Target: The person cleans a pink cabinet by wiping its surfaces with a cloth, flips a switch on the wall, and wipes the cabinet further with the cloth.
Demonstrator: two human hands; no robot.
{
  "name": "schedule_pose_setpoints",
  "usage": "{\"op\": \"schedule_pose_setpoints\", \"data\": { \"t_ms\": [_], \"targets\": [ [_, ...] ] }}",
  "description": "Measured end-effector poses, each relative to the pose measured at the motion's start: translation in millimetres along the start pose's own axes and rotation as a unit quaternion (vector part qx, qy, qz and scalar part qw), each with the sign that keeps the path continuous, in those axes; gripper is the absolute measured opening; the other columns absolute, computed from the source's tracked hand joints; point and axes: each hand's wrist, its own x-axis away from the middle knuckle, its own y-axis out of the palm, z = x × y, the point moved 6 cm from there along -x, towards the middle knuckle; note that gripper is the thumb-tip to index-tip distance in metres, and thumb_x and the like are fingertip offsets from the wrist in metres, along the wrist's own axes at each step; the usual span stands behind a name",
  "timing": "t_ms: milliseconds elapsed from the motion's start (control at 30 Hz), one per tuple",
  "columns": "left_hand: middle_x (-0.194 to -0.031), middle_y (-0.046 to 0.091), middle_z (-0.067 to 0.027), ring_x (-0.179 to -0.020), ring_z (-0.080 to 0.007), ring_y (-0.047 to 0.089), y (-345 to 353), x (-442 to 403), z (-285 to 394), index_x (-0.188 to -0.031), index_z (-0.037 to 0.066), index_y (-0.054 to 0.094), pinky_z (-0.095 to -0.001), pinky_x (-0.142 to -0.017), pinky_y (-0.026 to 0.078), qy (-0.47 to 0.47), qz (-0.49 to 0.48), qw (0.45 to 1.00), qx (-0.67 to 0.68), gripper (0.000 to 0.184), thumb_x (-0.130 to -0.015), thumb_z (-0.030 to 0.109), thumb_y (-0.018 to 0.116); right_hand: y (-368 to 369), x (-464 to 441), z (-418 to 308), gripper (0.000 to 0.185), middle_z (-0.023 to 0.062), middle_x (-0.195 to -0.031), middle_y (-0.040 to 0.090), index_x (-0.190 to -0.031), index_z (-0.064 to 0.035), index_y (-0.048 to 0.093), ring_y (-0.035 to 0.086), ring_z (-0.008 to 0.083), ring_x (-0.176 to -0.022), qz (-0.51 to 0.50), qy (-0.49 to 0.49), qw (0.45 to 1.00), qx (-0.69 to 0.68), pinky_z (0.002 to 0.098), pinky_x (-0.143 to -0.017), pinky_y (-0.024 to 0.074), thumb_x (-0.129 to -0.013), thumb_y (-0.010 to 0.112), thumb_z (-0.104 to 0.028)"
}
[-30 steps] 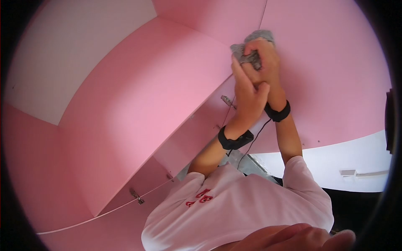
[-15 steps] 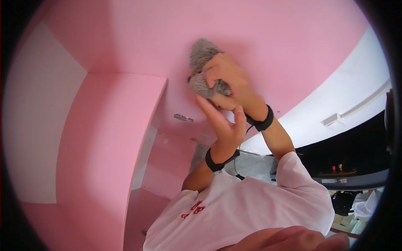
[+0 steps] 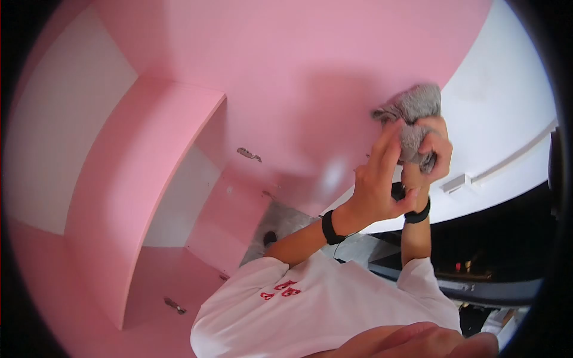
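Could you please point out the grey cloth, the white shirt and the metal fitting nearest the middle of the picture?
Grey cloth (image 3: 422,101): head view, upper bunched part.
White shirt (image 3: 340,304): head view, front.
Metal fitting (image 3: 249,155): head view, middle of its body.

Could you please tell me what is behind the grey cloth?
Around the grey cloth, the pink panel shows on the left and a white surface on the right; what lies directly behind it is covered and cannot be seen.
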Motion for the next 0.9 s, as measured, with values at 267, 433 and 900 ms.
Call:
{"op": "schedule_pose_setpoints", "data": {
  "t_ms": [267,433,900],
  "targets": [
    [-0.152,0.043,-0.0271,-0.134,-0.0460,0.051,-38,14,-12,-0.149,-0.009,0.035,-0.0404,-0.089,0.058,0.013,0.037,0.995,-0.097,0.089,-0.067,0.011,0.065,49,66,10,0.031,0.0153,-0.096,0.059,-0.093,-0.0105,0.046,0.056,0.0251,-0.084,0.150,0.093,0.983,-0.051,0.0378,-0.085,0.0476,-0.077,0.069,0.002],
    [-0.153,0.040,-0.0298,-0.136,-0.0470,0.049,-85,-2,-30,-0.151,-0.009,0.030,-0.0415,-0.091,0.057,0.015,0.050,0.991,-0.124,0.089,-0.071,0.016,0.060,107,42,6,0.031,0.0144,-0.097,0.059,-0.093,-0.0103,0.046,0.057,0.0261,-0.085,0.119,0.066,0.990,-0.035,0.0410,-0.084,0.0488,-0.076,0.067,0.005],
    [-0.150,0.039,-0.0310,-0.129,-0.0425,0.053,-251,-11,-145,-0.154,-0.013,0.012,-0.0448,-0.104,0.047,-0.066,0.186,0.973,-0.120,0.102,-0.085,0.043,0.061,329,2,16,0.024,0.0070,-0.086,0.064,-0.086,-0.0099,0.061,0.060,0.0280,-0.079,-0.092,-0.002,0.988,-0.125,0.0375,-0.076,0.0465,-0.065,0.071,-0.006]
  ]
}}
